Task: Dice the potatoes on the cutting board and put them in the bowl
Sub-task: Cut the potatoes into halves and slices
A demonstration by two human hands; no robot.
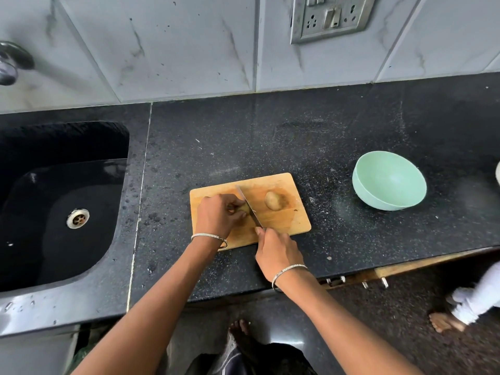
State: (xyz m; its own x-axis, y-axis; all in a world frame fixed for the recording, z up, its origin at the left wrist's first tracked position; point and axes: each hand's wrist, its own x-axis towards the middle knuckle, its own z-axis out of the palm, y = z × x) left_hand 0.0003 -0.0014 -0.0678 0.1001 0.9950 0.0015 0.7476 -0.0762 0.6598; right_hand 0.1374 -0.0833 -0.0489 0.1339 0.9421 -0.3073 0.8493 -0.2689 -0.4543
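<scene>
A wooden cutting board [281, 220] lies on the black counter. My left hand [216, 215] presses a potato [244, 208] down on the board's left half; most of that potato is hidden under my fingers. My right hand [276, 253] grips the handle of a knife [247, 203], whose blade rests across the held potato. A second, whole potato [272, 200] lies free on the board to the right of the blade. An empty mint-green bowl [389, 182] stands on the counter well to the right of the board.
A black sink [62, 201] with a metal drain sits left of the board, a tap [10, 63] above it. The tiled wall carries a socket plate [331, 17]. Another person's foot [443, 322] stands on the floor at the right. The counter edge [351, 274] runs just behind my wrists.
</scene>
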